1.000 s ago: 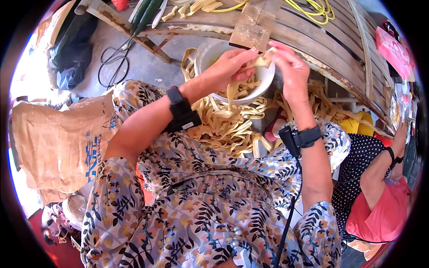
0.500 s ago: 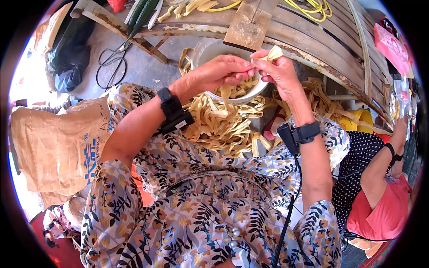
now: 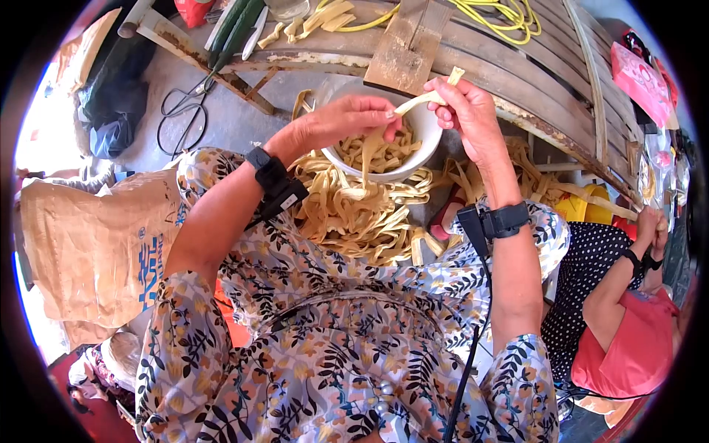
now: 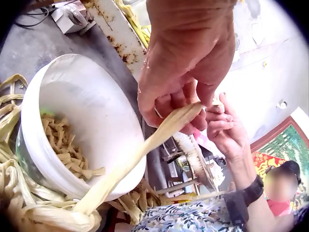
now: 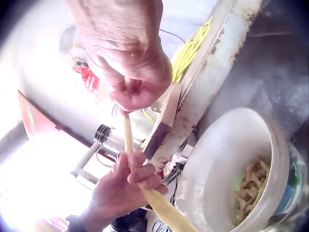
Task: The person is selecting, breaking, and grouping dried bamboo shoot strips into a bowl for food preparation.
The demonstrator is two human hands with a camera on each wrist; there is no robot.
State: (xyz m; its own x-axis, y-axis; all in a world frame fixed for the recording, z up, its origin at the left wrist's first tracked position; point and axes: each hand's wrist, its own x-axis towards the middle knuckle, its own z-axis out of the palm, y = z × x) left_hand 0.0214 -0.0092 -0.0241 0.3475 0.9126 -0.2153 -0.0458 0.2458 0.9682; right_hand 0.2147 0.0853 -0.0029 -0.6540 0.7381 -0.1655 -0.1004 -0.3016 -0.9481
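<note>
A long pale yellow strip stretches between both hands above a white bowl. My left hand pinches the strip partway along, and the rest trails down over the bowl's rim into the heap below. My right hand grips the strip's upper end, whose tip sticks out above the fist. The bowl holds short cut pieces of the same material. A heap of loose strips lies on my lap around the bowl.
A wooden bench of slats runs across the top, with a wooden block and yellow cord on it. Scissors lie on the concrete floor at the left, by a brown paper sack. Another person sits at the right.
The hands, close together half a second ago, have drawn apart, stretching the strip taut between them. The right hand has moved up and right.
</note>
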